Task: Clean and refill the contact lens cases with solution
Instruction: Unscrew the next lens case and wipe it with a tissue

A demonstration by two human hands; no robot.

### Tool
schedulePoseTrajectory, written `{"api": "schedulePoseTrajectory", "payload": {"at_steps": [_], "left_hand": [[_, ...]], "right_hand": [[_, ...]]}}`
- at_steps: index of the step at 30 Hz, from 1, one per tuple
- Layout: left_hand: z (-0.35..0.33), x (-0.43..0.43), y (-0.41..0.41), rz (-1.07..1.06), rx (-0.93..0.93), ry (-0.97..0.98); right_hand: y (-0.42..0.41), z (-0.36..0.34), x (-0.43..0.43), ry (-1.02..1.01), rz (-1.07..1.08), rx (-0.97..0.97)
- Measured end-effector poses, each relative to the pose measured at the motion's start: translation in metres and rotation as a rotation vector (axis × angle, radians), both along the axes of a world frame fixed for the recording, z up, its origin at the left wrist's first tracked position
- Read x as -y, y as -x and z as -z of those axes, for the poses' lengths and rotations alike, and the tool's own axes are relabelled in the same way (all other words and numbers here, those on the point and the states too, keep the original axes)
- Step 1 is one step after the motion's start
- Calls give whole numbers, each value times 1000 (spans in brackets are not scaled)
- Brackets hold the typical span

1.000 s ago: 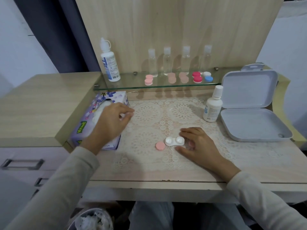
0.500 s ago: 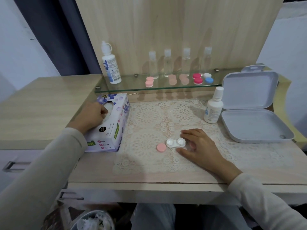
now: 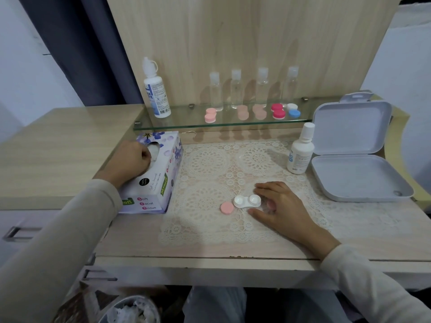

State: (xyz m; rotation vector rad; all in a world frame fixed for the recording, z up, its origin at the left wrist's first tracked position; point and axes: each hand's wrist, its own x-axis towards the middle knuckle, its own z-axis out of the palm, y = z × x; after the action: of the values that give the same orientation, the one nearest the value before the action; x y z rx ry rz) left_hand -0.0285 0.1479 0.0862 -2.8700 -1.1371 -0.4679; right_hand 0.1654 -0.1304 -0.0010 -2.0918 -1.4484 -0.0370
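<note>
The left hand point(image 3: 130, 159), a second ago stretched flat over the purple floral cardboard tissue box point(image 3: 161, 183) with fingers pointing right, has drawn back to the box's top opening. Its fingers are now curled there, apparently pinching the white tissue point(image 3: 154, 150). The box itself has turned, its printed front now facing the person.

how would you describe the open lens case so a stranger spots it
Find the lace mat on the desk, then the right hand resting on it. At its fingers lies a white case with two open wells, a loose pink cap beside it; the other cases sit capped on the glass shelf.
</note>
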Motion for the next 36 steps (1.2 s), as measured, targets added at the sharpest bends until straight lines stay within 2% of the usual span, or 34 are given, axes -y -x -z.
{"api": "schedulePoseTrajectory", "payload": {"at_steps": [8, 13, 18, 23, 26, 28, 32, 36], "left_hand": [[-31, 4, 4, 0, 361, -73], [-53, 19, -5, 5, 569, 99], [-51, 36, -17, 157, 582, 190], [-36, 80, -27, 268, 532, 418], [-20, 105, -35, 315, 549, 526], [-11, 119, -39, 355, 557, 619], [-2, 148, -46, 420, 593, 720], [1, 157, -48, 450, 640, 767]], "right_hand": [[1, 0, 0, 4, 3, -5], [2, -1, 1, 7, 9, -3], [3, -4, 2, -40, 17, -123], [5, -18, 6, -288, 97, -318], [9, -33, 2, -391, 62, -351], [17, -45, -2, -377, 15, -403], [28, -57, -10, -172, -47, -508], [28, -51, -10, -209, -7, -538]]}}
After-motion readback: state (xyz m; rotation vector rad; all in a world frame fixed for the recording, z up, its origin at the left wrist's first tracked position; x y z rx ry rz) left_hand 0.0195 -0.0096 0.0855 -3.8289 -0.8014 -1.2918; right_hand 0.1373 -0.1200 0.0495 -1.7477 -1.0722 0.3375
